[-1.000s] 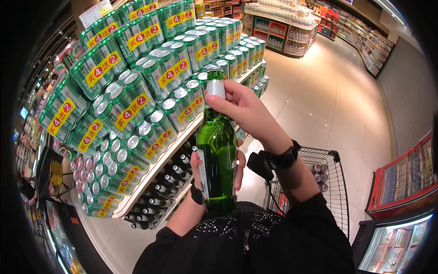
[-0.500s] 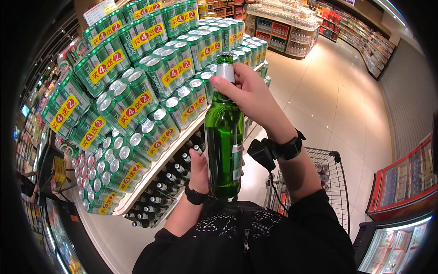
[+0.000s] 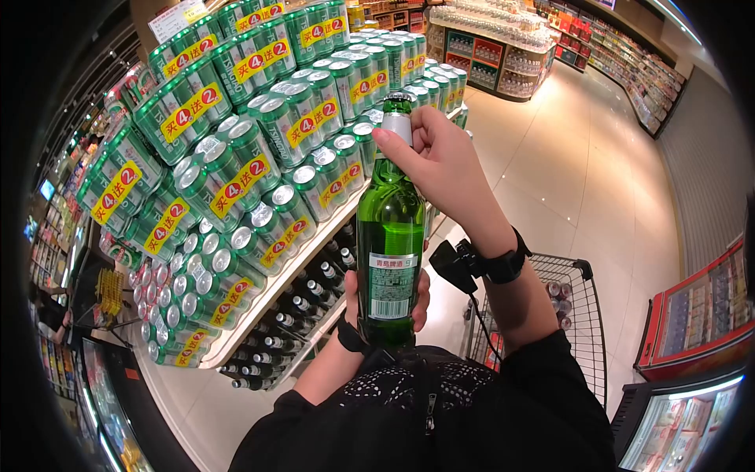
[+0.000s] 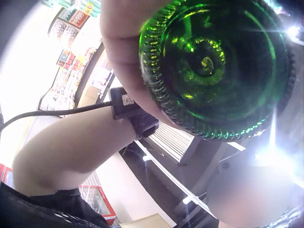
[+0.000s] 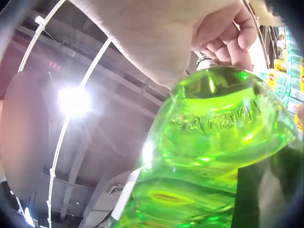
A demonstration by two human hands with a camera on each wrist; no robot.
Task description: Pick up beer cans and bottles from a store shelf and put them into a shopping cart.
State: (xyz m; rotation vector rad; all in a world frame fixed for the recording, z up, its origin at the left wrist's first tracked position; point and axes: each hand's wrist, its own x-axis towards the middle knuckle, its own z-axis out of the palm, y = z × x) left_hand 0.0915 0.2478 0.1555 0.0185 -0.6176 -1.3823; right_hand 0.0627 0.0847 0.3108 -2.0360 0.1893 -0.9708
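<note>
A green glass bottle (image 3: 391, 228) stands upright in front of the person's chest, its back label with a barcode facing the head camera. My right hand (image 3: 440, 161) pinches its neck at the silver foil, just below the cap. Lower down, my left hand (image 3: 421, 303) grips the bottle from behind, thumb on one side and fingertips on the other. The left wrist view shows the round base of the bottle (image 4: 209, 66) with left-hand fingers (image 4: 126, 61) along its edge. In the right wrist view, raised lettering shows on the bottle's shoulder (image 5: 213, 118).
Stacked green can packs (image 3: 252, 177) with yellow labels fill the display at the left, above a shelf of dark bottles (image 3: 295, 311). A wire shopping cart (image 3: 578, 315) holding cans is at the right. Red-framed freezers (image 3: 696, 315) stand farther right, and stocked shelves line the back.
The bottle has turned, bringing its back label round to the front, and has shifted slightly right. The left hand loosened with its thumb away from the glass, then closed round the lower part again.
</note>
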